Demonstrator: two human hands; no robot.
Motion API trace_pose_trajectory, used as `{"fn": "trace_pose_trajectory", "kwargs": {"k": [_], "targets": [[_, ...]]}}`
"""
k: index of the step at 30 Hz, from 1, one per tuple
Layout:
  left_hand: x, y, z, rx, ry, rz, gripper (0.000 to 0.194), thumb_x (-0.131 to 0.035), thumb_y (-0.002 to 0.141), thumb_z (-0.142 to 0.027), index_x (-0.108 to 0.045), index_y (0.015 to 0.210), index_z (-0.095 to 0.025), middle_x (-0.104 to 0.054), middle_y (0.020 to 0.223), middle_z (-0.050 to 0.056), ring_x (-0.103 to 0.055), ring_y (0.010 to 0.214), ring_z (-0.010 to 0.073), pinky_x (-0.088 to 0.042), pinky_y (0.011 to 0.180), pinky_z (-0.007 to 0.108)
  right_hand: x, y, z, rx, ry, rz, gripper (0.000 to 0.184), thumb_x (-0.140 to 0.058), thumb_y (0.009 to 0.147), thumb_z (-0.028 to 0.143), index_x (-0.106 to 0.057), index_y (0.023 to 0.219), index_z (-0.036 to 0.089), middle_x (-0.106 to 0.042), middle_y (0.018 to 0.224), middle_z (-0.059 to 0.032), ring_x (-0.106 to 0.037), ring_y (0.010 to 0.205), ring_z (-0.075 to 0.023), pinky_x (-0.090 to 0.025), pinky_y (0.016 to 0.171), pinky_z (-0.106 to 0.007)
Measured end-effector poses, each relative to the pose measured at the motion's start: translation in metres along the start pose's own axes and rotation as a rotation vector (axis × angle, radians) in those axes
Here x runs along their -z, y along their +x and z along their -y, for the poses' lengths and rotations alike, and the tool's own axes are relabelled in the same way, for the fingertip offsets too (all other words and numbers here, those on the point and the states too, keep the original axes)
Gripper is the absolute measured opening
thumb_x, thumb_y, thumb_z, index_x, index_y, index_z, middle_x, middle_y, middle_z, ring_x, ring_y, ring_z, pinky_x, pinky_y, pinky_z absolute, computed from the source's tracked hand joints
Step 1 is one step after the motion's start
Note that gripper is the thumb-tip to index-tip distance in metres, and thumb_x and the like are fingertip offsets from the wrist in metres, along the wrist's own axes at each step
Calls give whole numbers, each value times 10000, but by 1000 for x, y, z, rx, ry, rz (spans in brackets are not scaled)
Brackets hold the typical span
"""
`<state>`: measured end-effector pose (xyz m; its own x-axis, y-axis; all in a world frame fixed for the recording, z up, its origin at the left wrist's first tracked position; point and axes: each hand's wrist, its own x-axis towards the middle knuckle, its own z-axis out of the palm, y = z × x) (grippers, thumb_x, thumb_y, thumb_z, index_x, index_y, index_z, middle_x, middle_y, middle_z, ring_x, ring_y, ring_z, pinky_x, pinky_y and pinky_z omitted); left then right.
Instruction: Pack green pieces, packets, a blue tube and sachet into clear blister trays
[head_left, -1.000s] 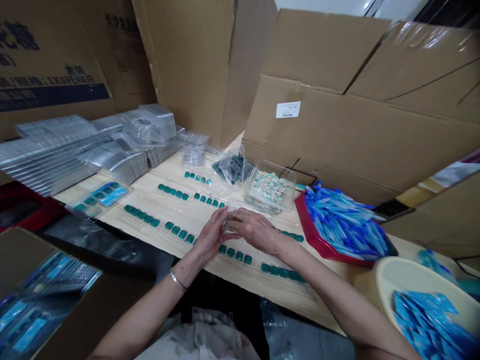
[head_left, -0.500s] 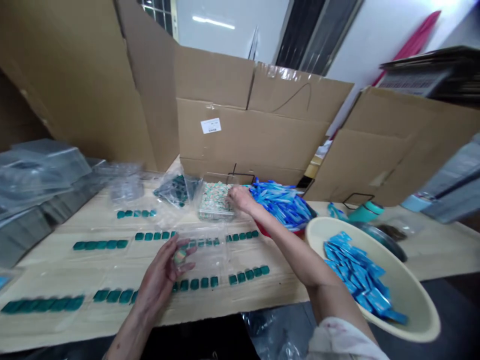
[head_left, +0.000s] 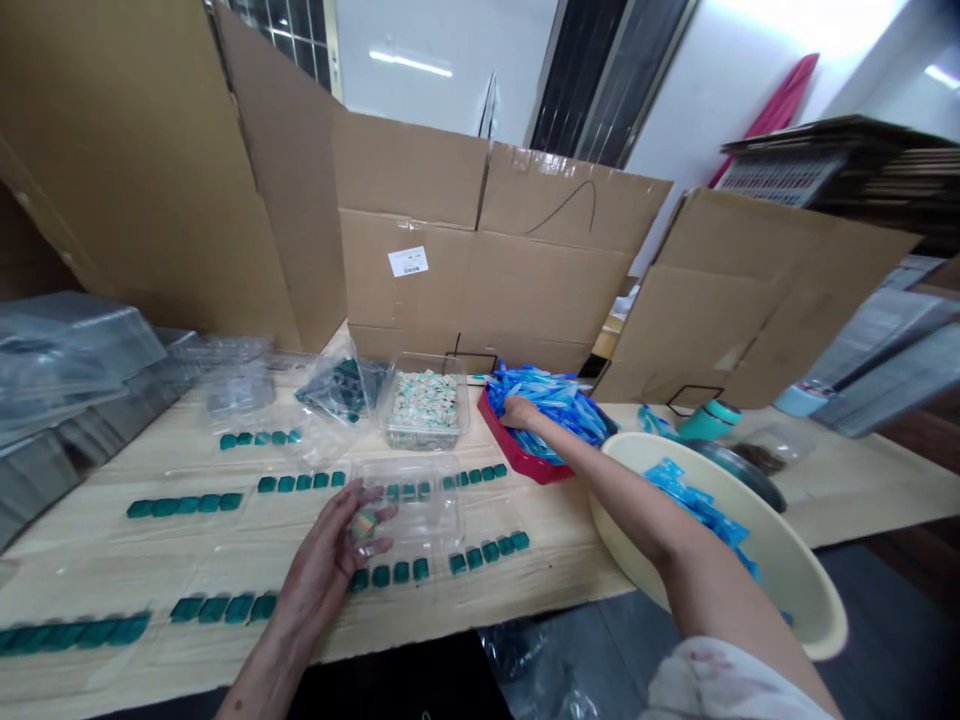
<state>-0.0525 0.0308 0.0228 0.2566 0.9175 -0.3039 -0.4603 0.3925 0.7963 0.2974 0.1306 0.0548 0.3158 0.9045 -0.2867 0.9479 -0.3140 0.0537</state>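
My left hand (head_left: 337, 530) grips the left side of a clear plastic box (head_left: 424, 518) low over the table. A small pale, multicoloured piece (head_left: 364, 524) shows by its fingers; whether it lies in the box or in the hand I cannot tell. My right hand (head_left: 519, 412) reaches into a red tray (head_left: 517, 455) heaped with slim blue pen-like sticks (head_left: 559, 400). Its fingers are drawn together at the pile's left side, and their tips are hidden. Just left of the tray stands a clear container (head_left: 426, 436) full of small pale pieces (head_left: 425, 396).
Rows of dark green squares (head_left: 185, 504) lie across the table (head_left: 517, 585). A cream basin (head_left: 799, 560) with blue packets (head_left: 701, 510) stands right, under my right forearm. Clear plastic boxes (head_left: 67, 345) are stacked at left. Cardboard (head_left: 480, 280) walls off the back.
My right hand has moved right, from the container of pale pieces to the blue sticks in the red tray. My left hand keeps its hold on the clear box. The view has shifted slightly.
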Motion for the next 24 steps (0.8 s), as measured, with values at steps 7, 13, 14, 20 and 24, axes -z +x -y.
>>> {"fn": "trace_pose_trajectory", "kwargs": {"k": [7, 13, 14, 20, 24], "targets": [[-8, -4, 2, 19, 4, 14, 354, -600, 795, -192, -562, 1147, -194, -601, 1209, 110, -660, 940, 274, -594, 589, 335, -8, -9, -14, 2, 236, -24, 135, -544, 713, 139, -662, 761, 97, -662, 719, -90, -622, 705, -194, -476, 628, -248], [-8, -4, 4, 26, 12, 26, 365, -616, 785, -199, -554, 1145, -183, -599, 1206, 124, -658, 943, 275, -593, 581, 330, 1, -34, -47, 54, 491, -28, 179, -537, 778, 206, -611, 642, 115, -576, 542, -6, -519, 517, -104, -444, 554, -204], [-7, -4, 5, 26, 13, 29, 370, -620, 783, -202, -551, 1146, -183, -595, 1212, 125, -657, 945, 275, -593, 582, 330, 4, -39, -54, 62, 524, -34, 183, -546, 784, 233, -615, 664, 114, -585, 561, -8, -522, 527, -102, -449, 565, -205], [-16, -1, 13, 65, 8, 100, 400, -630, 783, -231, -523, 1164, -170, -569, 1233, 141, -650, 954, 277, -593, 604, 333, 18, -94, -77, 207, 959, -15, 368, -669, 701, 465, -651, 811, 114, -613, 661, -15, -547, 599, -107, -467, 620, -234], [-31, 0, 22, 109, 0, 188, 394, -629, 786, -248, -514, 1151, -151, -564, 1210, 148, -651, 929, 270, -593, 588, 337, 22, -143, -59, 294, 1038, 16, 458, -667, 697, 522, -674, 937, 132, -637, 723, -32, -564, 662, -124, -458, 664, -250]]}}
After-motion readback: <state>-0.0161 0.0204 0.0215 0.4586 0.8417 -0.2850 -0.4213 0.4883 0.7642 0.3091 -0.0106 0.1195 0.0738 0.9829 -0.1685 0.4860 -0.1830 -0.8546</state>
